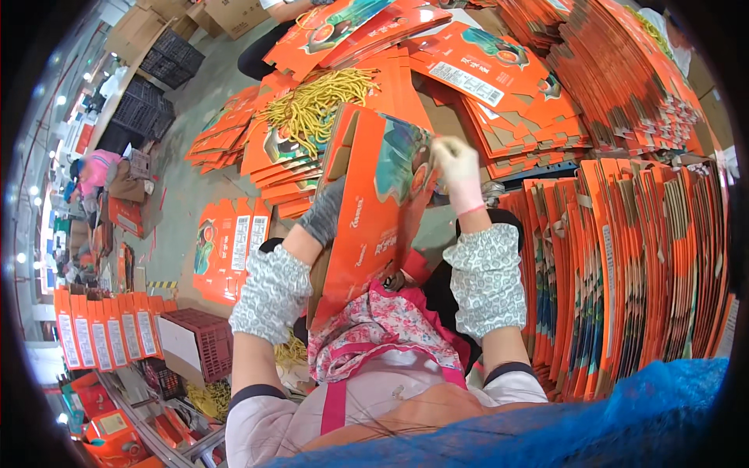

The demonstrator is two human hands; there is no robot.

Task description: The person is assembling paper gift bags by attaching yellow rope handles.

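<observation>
An orange printed carton, partly folded up, stands tilted over my lap. My left hand, in a dark grey glove, reaches in at the carton's left side; its fingers are hidden behind the cardboard. At the carton's far right edge is my right hand, in a white glove. Its fingertips are pinched together, slightly blurred, and whatever is between them is too small to make out. Just beyond the carton a bundle of yellow cords lies on a stack of flat orange cartons.
Tall rows of folded orange cartons stand close at my right, with more stacks behind. A flat carton lies on the floor to the left. Farther left are a maroon crate, black crates and a person in pink.
</observation>
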